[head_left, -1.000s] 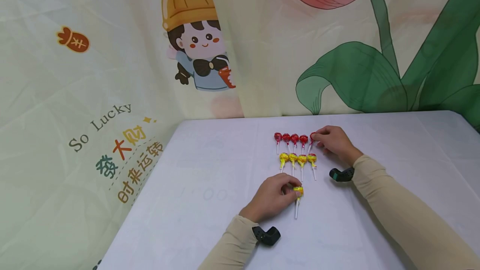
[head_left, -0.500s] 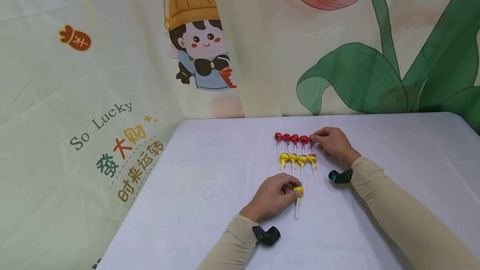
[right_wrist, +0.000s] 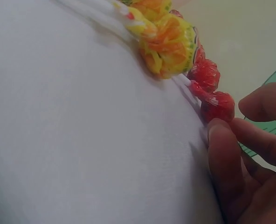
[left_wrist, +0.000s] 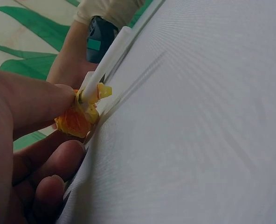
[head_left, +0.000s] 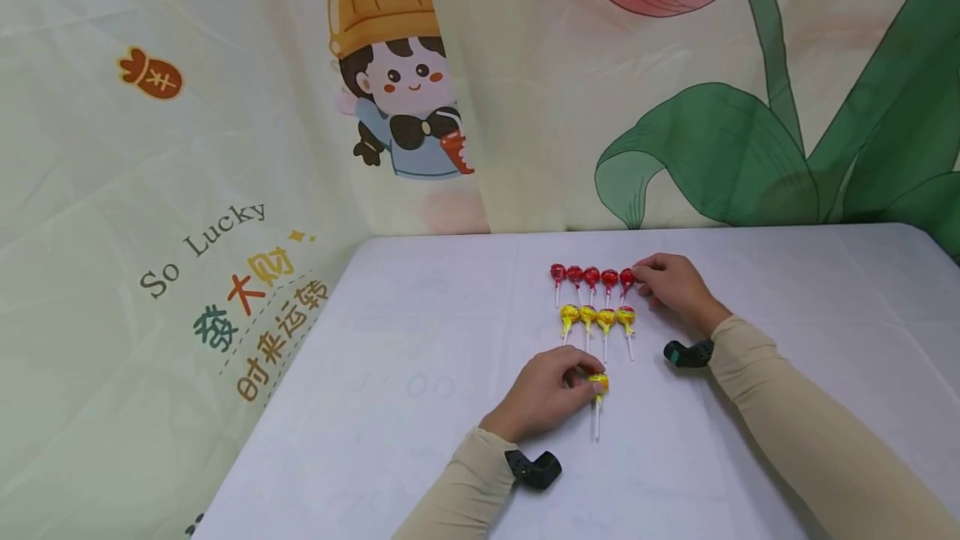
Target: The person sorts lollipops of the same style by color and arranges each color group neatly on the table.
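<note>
My left hand [head_left: 546,392] pinches a yellow lollipop [left_wrist: 77,119] by its wrapped head between thumb and fingers. Its white stick points toward the front of the table in the head view. Farther back, my right hand [head_left: 678,288] is at the right end of a row of red lollipops. The right wrist view has its fingers spread around the end red lollipop [right_wrist: 218,106], one fingertip right at the head and another finger standing off it. Several yellow lollipops [head_left: 606,320] lie in a row in front of the red lollipops [head_left: 592,277], sticks toward the front.
A white cloth covers the table [head_left: 420,315]. Behind it hangs a printed backdrop [head_left: 525,107] with a cartoon figure, a flower and lettering. A black wrist camera [head_left: 534,470] sits on the left wrist, another wrist camera [head_left: 688,353] on the right.
The right hand's fingers have come off the end red lollipop, shifting slightly right, and its head now shows in full, more upright in the row. The left hand keeps its pinch in place.
</note>
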A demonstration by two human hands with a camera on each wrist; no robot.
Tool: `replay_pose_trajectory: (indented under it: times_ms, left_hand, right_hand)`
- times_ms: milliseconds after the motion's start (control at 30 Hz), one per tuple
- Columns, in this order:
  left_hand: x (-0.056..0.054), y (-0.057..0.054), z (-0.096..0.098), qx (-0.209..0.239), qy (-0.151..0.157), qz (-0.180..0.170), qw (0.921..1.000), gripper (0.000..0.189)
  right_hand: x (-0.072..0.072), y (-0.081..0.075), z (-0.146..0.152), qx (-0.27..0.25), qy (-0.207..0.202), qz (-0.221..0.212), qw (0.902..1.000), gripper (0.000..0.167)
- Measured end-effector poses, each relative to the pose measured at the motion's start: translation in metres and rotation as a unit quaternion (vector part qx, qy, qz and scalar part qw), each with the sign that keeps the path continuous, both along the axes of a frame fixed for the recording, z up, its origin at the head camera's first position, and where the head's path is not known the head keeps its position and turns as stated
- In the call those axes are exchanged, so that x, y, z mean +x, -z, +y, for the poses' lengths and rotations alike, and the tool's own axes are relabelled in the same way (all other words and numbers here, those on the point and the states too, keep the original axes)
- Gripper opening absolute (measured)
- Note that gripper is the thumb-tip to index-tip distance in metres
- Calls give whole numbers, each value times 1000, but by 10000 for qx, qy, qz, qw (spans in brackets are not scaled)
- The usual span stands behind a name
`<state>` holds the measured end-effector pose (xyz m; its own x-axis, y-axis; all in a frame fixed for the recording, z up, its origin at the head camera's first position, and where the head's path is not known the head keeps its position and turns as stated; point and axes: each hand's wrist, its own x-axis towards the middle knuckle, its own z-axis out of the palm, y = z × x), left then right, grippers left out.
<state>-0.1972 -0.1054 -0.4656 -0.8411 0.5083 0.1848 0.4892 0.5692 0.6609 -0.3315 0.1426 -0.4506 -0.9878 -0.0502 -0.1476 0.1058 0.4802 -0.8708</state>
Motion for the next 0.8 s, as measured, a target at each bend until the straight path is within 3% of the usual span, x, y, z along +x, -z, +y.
replay_pose_trajectory:
  times_ms: [300, 533, 800]
  left_hand:
    - [0, 0, 0, 176, 0, -140, 9997, 16]
    - [-1, 1, 2, 453, 101, -284, 9985, 16]
    - [-5, 3, -4, 1084, -231, -492, 9926, 17]
  right_hand:
    - [-2, 2, 1, -349, 133, 17, 9993, 37]
    - [8, 2, 11, -768, 291, 61, 9966, 43]
    - [24, -2, 14, -1006, 428, 261, 9937, 43]
